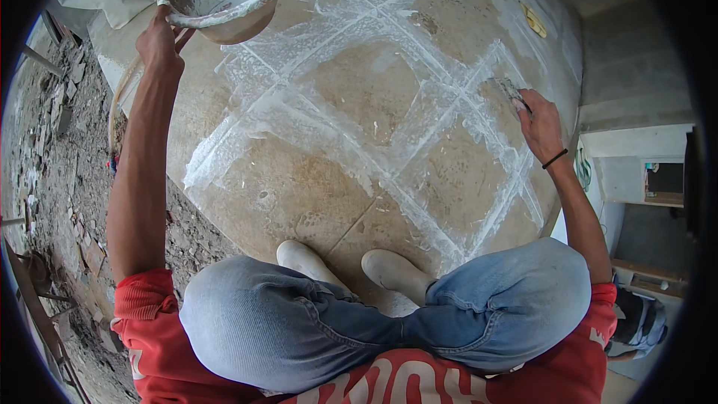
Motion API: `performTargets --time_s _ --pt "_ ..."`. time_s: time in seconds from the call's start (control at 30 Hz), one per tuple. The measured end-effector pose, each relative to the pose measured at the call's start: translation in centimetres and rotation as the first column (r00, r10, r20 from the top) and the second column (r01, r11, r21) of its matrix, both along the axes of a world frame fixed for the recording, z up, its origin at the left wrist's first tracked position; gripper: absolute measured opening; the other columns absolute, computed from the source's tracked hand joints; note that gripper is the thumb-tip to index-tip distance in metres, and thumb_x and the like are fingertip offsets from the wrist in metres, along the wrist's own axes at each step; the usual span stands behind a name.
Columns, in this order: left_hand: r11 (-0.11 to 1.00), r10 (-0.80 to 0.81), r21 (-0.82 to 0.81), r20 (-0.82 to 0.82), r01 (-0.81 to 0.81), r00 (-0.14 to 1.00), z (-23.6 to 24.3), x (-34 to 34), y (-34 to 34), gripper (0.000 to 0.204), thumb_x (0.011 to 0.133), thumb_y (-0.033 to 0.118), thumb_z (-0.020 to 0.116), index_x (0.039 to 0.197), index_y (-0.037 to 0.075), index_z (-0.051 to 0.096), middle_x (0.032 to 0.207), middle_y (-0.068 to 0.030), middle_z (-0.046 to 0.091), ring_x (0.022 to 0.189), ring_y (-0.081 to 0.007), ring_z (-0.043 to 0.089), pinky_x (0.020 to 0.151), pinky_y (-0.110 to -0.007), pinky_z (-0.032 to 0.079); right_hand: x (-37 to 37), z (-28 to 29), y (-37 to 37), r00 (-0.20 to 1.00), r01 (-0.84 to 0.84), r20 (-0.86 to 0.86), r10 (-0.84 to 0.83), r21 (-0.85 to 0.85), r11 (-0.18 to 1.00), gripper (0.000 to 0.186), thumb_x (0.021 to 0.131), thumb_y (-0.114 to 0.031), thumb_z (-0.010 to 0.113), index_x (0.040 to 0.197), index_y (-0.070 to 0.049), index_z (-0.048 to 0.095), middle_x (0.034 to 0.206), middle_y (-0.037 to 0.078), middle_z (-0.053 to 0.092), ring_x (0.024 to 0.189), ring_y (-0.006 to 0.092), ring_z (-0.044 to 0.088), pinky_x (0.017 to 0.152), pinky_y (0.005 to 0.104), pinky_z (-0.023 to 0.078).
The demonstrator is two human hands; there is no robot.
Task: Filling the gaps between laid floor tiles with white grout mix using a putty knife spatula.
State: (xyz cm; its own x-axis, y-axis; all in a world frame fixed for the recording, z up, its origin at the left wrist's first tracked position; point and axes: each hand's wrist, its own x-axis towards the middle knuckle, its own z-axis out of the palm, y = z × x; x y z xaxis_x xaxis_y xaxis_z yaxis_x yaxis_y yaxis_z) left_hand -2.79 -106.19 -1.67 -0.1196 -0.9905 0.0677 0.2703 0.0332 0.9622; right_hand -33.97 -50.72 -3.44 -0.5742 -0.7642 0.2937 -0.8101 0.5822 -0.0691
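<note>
Blue jeans [247, 322] with bent knees fill the near view, above a red sweatshirt [176, 359]. Beyond them spreads a beige tiled floor [299, 168], its crossing joints smeared with white paste [295, 108]. Along the left lies rough ground [60, 142] of rubble and broken pieces; at the right rises a grey wall [628, 60], and lower down another person [643, 322] shows partly, well away from the work. Two pale boots [389, 268] stand on the tiles just ahead of the knees, covering some of the near floor.

At the upper left is a paste-smeared bowl [247, 30]. The left arm stretches far forward, its hand [158, 46] gripping the bowl's near-left rim. The right arm reaches ahead with the elbow slightly bent, a dark band [556, 158] at the wrist; its hand [541, 123] is closed round a small flat tool [510, 93] over the smeared tiles. Whether the blade touches them I cannot tell. Farther up lies a small yellow object [534, 21].
</note>
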Motion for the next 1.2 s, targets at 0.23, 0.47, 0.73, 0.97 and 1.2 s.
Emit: performTargets --time_s 0.23,0.47,0.73,0.97,1.2 --pt "0.998 0.0 -0.066 0.167 0.011 0.986 0.5 -0.3 3.2 0.043 0.096 0.025 0.073 0.119 -0.01 0.065 0.118 -0.017 0.064 0.098 -0.0277 0.069 0.087 -0.042 0.067 -5.2 -17.7 -1.2 0.989 0.07 0.106 -0.099 0.246 0.967 0.029 0.094 -0.014 0.06 0.121 -0.008 0.067 0.11 0.017 0.072 0.108 0.0378 0.068 0.092 0.0569 0.045" --pt "0.983 0.122 -0.175 0.384 -0.058 0.915 2.9 2.9 9.1 0.048 0.095 0.03 0.073 0.121 -0.009 0.065 0.121 -0.0182 0.066 0.107 -0.0281 0.07 0.091 -0.039 0.064 -5.8 -26.6 -6.4 0.978 0.076 0.194 -0.077 0.013 0.997 0.026 0.094 -0.013 0.06 0.119 -0.008 0.066 0.109 0.014 0.068 0.105 0.0379 0.067 0.09 0.0545 0.046" --pt "0.966 0.258 -0.113 0.469 -0.232 0.845 4.0 8.8 16.6 0.037 0.094 0.032 0.073 0.119 0.004 0.069 0.112 -0.0059 0.069 0.091 -0.0192 0.068 0.082 -0.037 0.06 13.0 -27.0 -7.8 0.796 -0.55 0.224 0.562 -0.119 0.826 0.016 0.088 -0.012 0.064 0.103 -0.009 0.07 0.098 0.008 0.066 0.094 0.031 0.065 0.083 0.0474 0.045" --pt "0.939 0.336 -0.121 0.526 -0.322 0.781 7.2 19.4 24.8 0.047 0.102 0.041 0.064 0.136 0.01 0.063 0.131 -0.0055 0.065 0.117 -0.02 0.061 0.103 -0.04 0.048 7.5 -25.3 -6.8 0.76 -0.29 0.514 0.397 -0.278 0.916 0.022 0.098 -0.019 0.063 0.089 0.001 0.06 0.079 0.025 0.062 0.078 0.0506 0.06 0.066 0.054 0.045" --pt "0.895 0.411 -0.174 0.68 -0.411 0.607 11.6 26.8 32.3 0.048 0.105 0.043 0.057 0.141 0.011 0.06 0.133 -0.008 0.064 0.125 -0.021 0.059 0.107 -0.039 0.045 9.0 -27.0 -8.3 0.676 -0.446 0.537 0.505 -0.247 0.86 0.028 0.101 -0.025 0.061 0.093 0.003 0.064 0.082 0.029 0.064 0.08 0.0521 0.061 0.067 0.0535 0.046"
